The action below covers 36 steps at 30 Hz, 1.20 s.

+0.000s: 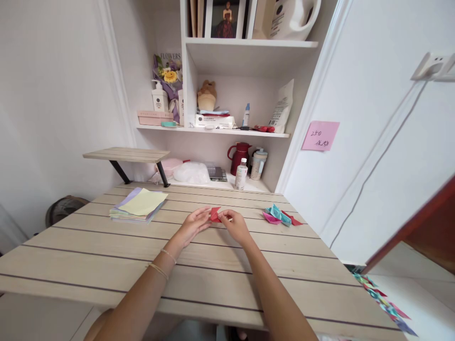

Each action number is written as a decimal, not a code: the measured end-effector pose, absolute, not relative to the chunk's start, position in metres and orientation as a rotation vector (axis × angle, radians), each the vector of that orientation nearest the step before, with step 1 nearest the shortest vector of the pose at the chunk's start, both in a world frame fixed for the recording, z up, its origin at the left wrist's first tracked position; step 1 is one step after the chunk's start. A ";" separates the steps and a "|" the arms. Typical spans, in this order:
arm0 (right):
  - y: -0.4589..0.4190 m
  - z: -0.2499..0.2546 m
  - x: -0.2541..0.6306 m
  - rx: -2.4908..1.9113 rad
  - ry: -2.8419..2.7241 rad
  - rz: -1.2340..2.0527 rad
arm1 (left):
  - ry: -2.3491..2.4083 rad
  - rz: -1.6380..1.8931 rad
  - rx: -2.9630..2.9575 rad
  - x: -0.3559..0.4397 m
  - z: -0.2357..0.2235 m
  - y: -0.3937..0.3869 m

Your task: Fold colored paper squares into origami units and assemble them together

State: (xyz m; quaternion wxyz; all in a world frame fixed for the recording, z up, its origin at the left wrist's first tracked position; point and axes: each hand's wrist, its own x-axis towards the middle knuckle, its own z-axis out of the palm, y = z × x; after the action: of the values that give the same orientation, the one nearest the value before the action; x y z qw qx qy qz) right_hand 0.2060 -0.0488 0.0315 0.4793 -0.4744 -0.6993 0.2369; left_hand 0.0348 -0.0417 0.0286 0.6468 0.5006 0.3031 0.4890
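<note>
A small folded piece of red paper (214,214) is held up between my two hands over the middle of the table. My right hand (234,225) pinches its right side between thumb and fingertips. On the other side, my left hand (195,224) has its fingers around the left edge of the paper, rather straight and loosely closed; part of their grip is hidden. Off to the right lie several folded paper pieces: a light blue one (278,214), a pink one (271,218) and a red one (292,219).
A stack of coloured paper sheets (142,204) sits on the table's left, near a small raised shelf (126,154). Behind the table a bottle (241,174), a dark red jug (240,157) and a cup (259,164) stand in the cabinet. Many folded papers (386,300) lie beyond the right edge.
</note>
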 end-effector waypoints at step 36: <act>-0.057 0.025 0.181 -1.032 -1.599 0.583 | 0.786 1.289 1.073 0.046 0.012 -0.037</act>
State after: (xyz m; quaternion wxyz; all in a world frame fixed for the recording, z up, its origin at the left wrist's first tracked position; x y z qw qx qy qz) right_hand 0.1805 -0.0573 0.0254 0.5442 -0.4349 -0.6740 0.2458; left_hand 0.0460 -0.0367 0.0125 0.6010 0.4629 0.3391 0.5563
